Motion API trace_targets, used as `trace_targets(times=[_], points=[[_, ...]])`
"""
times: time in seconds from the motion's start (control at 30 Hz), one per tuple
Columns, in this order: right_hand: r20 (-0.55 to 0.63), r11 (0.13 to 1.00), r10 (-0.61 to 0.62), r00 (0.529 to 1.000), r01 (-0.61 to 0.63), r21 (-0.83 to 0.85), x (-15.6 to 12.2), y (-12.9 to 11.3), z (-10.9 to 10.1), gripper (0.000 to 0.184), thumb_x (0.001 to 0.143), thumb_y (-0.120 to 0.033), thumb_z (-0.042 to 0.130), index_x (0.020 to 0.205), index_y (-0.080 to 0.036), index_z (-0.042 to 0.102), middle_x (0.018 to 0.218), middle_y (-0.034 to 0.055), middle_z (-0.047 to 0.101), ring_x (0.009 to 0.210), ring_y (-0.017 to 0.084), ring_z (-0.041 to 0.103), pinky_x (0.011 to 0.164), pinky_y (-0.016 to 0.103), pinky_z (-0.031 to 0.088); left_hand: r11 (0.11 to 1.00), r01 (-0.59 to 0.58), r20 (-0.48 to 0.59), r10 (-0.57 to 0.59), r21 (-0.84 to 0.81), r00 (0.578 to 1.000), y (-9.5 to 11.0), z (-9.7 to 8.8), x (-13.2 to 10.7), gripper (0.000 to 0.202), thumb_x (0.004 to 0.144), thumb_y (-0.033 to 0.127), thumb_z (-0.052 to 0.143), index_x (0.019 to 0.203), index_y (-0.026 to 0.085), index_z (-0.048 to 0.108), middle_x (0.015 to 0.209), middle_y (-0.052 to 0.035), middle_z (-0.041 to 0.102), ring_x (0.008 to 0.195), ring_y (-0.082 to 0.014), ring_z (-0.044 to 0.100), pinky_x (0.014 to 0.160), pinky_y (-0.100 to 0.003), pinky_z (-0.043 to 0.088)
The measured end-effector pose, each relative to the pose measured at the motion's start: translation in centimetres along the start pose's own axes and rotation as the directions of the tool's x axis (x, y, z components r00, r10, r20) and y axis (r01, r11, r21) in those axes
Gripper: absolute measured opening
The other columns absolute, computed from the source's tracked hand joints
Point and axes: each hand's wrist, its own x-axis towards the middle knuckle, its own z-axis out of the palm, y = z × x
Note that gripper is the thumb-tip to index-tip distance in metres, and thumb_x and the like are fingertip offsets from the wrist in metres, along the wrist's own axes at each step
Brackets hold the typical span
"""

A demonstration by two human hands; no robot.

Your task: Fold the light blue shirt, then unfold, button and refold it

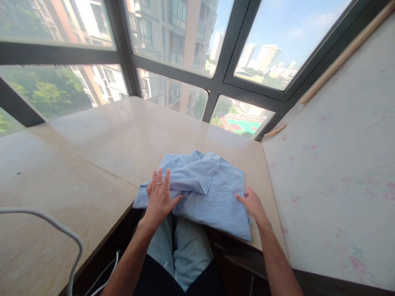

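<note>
Partly, the spread left hand [160, 199] hides the shirt [212, 207] that the right hand [254, 204] apparently pinches.

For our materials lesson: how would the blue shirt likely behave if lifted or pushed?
The blue shirt is probably floppy, given its soft creases. It looks thin, so likely light for its spread. Pushed across the smooth-looking ledge, it may bunch, its layers lying loose.

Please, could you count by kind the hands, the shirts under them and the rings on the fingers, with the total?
Hands: 2 (left hand, right hand)
Shirt: 1
Ring: 1
Total: 4
</note>
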Motion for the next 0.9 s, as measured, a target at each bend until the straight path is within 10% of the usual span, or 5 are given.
trace_targets(times=[0.17, 0.33, 0.63, 0.77, 0.9], points=[[0.448, 0.957, 0.063, 0.892, -0.181, 0.225, -0.5, -1.2, -2.8, 0.045, 0.063, -0.045, 0.073, 0.097, -0.017, 0.061, 0.061, -0.0037, 0.059, 0.046, 0.012, 0.048, 0.044, 0.023, 0.034, 0.965, 0.046, 0.418, -0.154, 0.259, 0.895, -1.6, -0.4, 2.5, 0.056, 0.068, 0.033, 0.074, 0.120, 0.020, 0.059, 0.113, -0.0172, 0.068, 0.110, -0.0370, 0.061, 0.088, -0.046, 0.045], [0.628, 0.940, 0.064, 0.776, -0.259, 0.223, 0.6, -1.6, -4.3, 0.036, 0.067, -0.048, 0.072, 0.071, -0.017, 0.055, 0.050, -0.0066, 0.053, 0.033, 0.003, 0.028, 0.035, 0.018, 0.013, 0.975, -0.030, 0.396, -0.061, 0.220, 0.916, -1.2, -1.1, 5.4, 0.018, 0.078, 0.023, 0.058, 0.090, 0.025, 0.070, 0.093, -0.0089, 0.072, 0.091, -0.0279, 0.067, 0.075, -0.033, 0.046], [-0.030, 0.936, 0.076, 0.997, -0.061, 0.347, 11.3, -6.7, -5.1, 0.035, 0.074, -0.046, 0.068, 0.062, -0.016, 0.057, 0.052, 0.0029, 0.061, 0.034, 0.010, 0.052, 0.030, 0.018, 0.033, 0.972, -0.038, -0.121, 0.010, -0.234, 0.993, 0.8, 3.6, 17.6, 0.043, 0.071, 0.003, 0.045, 0.094, 0.019, 0.078, 0.097, -0.0100, 0.072, 0.093, -0.0238, 0.066, 0.088, -0.035, 0.049], [-0.433, 0.840, -0.030, 0.901, 0.258, 0.478, 13.7, -9.2, -6.8, 0.038, 0.082, -0.052, 0.058, 0.087, -0.015, 0.064, 0.075, 0.0048, 0.067, 0.058, 0.016, 0.067, 0.043, 0.023, 0.051, 0.775, -0.185, -0.502, -0.190, -0.605, 0.844, 1.9, 2.1, 21.3, 0.033, 0.073, 0.009, 0.048, 0.092, 0.014, 0.075, 0.092, -0.0075, 0.073, 0.091, -0.0186, 0.067, 0.089, -0.033, 0.051], [-0.584, 0.728, -0.146, 0.798, 0.487, 0.483, 10.1, -8.0, -6.9, 0.035, 0.075, -0.048, 0.068, 0.093, -0.018, 0.068, 0.089, 0.0035, 0.067, 0.075, 0.019, 0.067, 0.068, 0.036, 0.059, 0.542, -0.326, -0.586, -0.420, -0.775, 0.693, 1.0, -0.3, 17.8, 0.026, 0.072, 0.018, 0.057, 0.096, 0.016, 0.068, 0.095, -0.0046, 0.071, 0.095, -0.0186, 0.068, 0.090, -0.036, 0.053]])
